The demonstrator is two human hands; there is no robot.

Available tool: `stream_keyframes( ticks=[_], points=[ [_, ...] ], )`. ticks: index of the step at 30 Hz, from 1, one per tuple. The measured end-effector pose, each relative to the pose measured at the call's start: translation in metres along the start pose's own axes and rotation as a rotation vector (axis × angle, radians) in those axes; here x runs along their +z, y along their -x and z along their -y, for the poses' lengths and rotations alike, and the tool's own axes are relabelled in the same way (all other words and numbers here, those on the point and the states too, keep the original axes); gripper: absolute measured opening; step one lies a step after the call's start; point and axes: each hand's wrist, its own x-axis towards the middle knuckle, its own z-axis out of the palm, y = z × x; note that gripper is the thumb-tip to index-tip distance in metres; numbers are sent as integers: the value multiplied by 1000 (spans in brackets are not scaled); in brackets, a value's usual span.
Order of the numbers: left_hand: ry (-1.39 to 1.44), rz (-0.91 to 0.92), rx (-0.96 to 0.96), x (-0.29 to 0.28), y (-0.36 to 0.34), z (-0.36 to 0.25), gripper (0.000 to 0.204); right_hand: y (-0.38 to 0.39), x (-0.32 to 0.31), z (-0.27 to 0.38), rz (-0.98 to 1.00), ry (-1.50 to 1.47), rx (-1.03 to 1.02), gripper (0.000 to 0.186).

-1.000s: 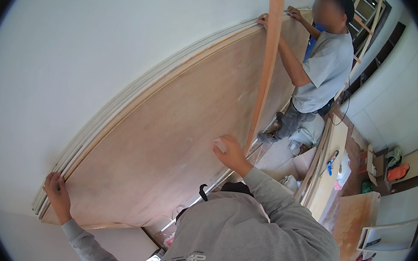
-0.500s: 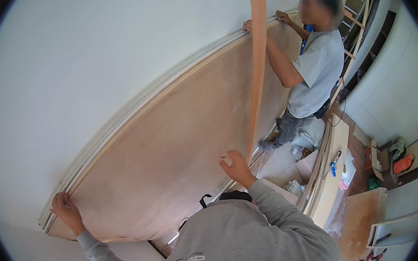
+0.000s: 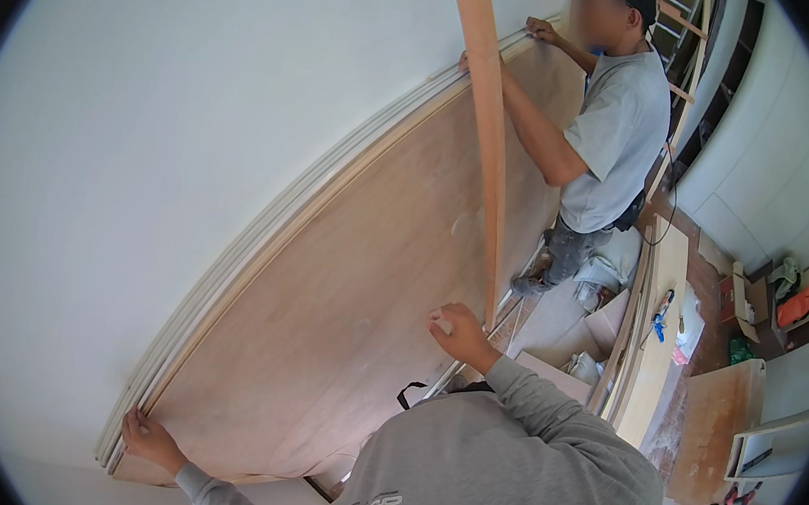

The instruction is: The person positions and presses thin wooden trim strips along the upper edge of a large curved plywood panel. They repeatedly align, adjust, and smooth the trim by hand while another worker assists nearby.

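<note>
A large bare plywood sheet (image 3: 361,306) stands on edge, flat against the white wall (image 3: 165,135), its top edge level with stacked pale trim strips (image 3: 261,240).

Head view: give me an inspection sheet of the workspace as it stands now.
Surface: white wall, bare above the panel.
Job's things: large plywood panel flat against the wall; wooden strip upright in front of it.
Clutter: boards, offcuts and small tools on the floor at right.
Hands: left hand grips the panel's lower corner; right hand on the panel beside the strip's lower end.
Cables: thin dark cable behind the co-worker, whose hands are on the panel's far edge.
Surroundings: ladder, white cabinets.
</note>
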Motion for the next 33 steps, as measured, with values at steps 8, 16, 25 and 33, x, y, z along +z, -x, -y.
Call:
stream_keyframes(
  ticks=[8, 16, 25, 33],
  points=[
    [-176, -4, -104, -9, 4, -20, 18, 8, -3, -10, 84, -9, 57, 13],
    [-180, -70, -120, 6, 15, -3, 23, 32, 5, -13, 158, -48, 48, 14],
    [-209, -73, -172, -3, 17, -11, 24, 45, -9, -27, 70, -40, 52, 12],
    [-213, -116, -169, 7, 26, 0, 23, 54, -7, -33, 156, -24, 92, 12]
  ],
)
